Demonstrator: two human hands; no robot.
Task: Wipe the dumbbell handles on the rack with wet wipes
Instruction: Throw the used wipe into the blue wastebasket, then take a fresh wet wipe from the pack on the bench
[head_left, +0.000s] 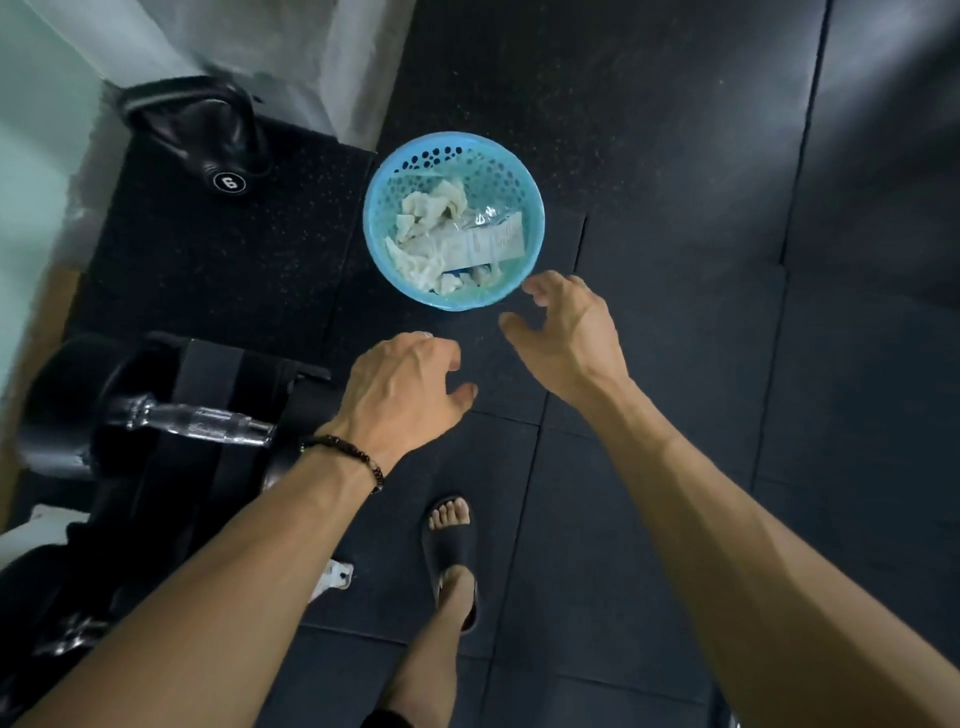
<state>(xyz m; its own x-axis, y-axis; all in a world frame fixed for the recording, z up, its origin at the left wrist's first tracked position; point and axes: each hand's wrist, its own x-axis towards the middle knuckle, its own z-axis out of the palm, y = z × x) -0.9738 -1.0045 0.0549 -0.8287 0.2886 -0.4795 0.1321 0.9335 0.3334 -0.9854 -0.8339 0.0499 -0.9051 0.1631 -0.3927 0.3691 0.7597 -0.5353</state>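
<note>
A blue perforated basket (376, 208) stands on the dark floor and holds crumpled used wipes (428, 210) and a white wipe packet (485, 244). My right hand (566, 332) hovers just below the basket's right rim with fingers loosely spread and nothing in it. My left hand (402, 389), with a beaded bracelet at the wrist, hangs below the basket with relaxed curled fingers, holding nothing. At the left, a dumbbell with a chrome handle (202, 421) lies on the black rack (208, 467).
A black kettlebell marked 6 (208, 135) sits on a speckled rubber platform at the upper left, by the pale wall. My foot in a black slide sandal (452, 551) stands on the dark floor mats. A second dumbbell handle (72, 634) shows at the lower left.
</note>
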